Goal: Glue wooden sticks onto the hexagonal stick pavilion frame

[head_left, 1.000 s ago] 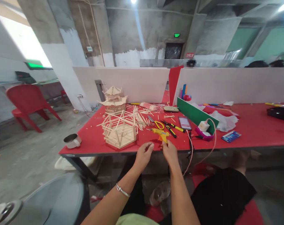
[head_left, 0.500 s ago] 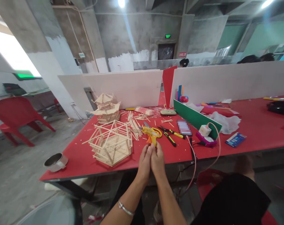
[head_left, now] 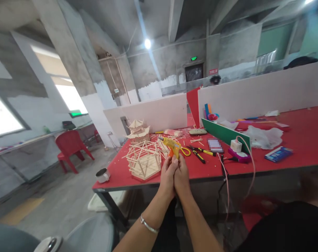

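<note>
Both my hands are wrapped together round the handle of a yellow hot glue gun (head_left: 174,145), whose nozzle points up and to the left. My left hand (head_left: 168,175) and my right hand (head_left: 181,175) press against each other, closed, at the table's front edge. Left of the glue gun stands a hexagonal frame of wooden sticks (head_left: 144,162). Behind it is a small tiered stick pavilion (head_left: 138,132). Loose sticks (head_left: 164,147) lie between these and the glue gun. Pliers with black and yellow handles (head_left: 198,154) rest just to the right.
A cup (head_left: 103,175) stands at the left corner of the red table (head_left: 117,175). To the right are a phone (head_left: 215,146), a purple power strip (head_left: 239,155) with a white plug and cable, a green board (head_left: 224,134), and a blue packet (head_left: 278,154). Someone's dark-clothed knee is at lower right.
The camera view has tilted up and turned left, so the table things appear farther right. Both hands keep their hold on the glue gun, which now tilts a little more upward.
</note>
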A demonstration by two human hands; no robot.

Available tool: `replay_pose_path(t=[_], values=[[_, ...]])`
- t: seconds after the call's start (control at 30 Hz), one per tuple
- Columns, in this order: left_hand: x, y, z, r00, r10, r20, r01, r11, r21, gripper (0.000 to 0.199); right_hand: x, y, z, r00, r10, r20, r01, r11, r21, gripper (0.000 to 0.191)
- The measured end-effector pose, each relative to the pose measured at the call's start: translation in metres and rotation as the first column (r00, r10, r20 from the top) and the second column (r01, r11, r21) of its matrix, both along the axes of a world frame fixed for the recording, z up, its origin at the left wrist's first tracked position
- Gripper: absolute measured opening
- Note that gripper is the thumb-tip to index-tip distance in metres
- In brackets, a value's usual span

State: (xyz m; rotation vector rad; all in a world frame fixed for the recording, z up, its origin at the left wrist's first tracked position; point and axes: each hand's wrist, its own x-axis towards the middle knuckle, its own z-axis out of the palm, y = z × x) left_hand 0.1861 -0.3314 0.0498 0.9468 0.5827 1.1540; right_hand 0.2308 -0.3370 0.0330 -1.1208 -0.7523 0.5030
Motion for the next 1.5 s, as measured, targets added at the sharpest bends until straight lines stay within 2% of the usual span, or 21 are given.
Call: replay_pose_path(t=[0.13,0.27,0.4,0.57,0.7,0.8,1.13,1.37,1.5], values=[[-0.015,0.004,0.013,1.000,0.025,-0.019,-0.024,1.000,0.012,0.040,-0.010,0.002,0.010,0.999,0.001,-0.048,0.002,0.998,0.067,0.046],[-0.030,0.014,0.015,0.999,0.032,0.001,-0.032,0.998,0.048,0.040,-0.022,0.005,0.014,0.999,0.020,-0.044,-0.016,0.997,0.070,0.050],[-0.042,0.015,0.016,0.999,0.032,-0.022,-0.030,0.996,0.079,0.041,-0.031,0.004,0.013,0.992,0.108,-0.064,-0.101,0.989,0.104,0.058],[-0.051,0.012,0.024,0.999,0.048,0.001,-0.048,0.993,0.109,0.045,-0.036,0.002,0.012,0.961,0.239,-0.137,-0.219,0.964,0.148,0.066],[-0.055,0.009,0.028,0.996,0.074,0.047,-0.080,0.988,0.134,0.046,-0.039,-0.004,0.012,0.942,0.307,-0.134,-0.283,0.943,0.173,0.062],[-0.057,0.006,0.028,0.994,0.092,0.061,-0.101,0.982,0.158,0.038,-0.041,-0.010,0.014,0.936,0.333,-0.115,-0.314,0.936,0.159,0.060],[-0.054,-0.002,0.023,0.995,0.094,0.024,-0.096,0.985,0.141,0.039,-0.036,-0.021,0.015,0.937,0.336,-0.096,-0.319,0.935,0.158,0.058],[-0.052,-0.011,0.021,0.982,0.182,0.054,-0.187,0.976,0.109,0.041,-0.048,-0.021,0.018,0.962,0.228,-0.152,-0.210,0.970,0.126,0.063],[-0.053,-0.013,0.018,0.972,0.220,0.076,-0.225,0.973,0.055,0.045,-0.053,-0.022,0.016,0.941,0.281,-0.189,-0.263,0.958,0.118,0.061]])
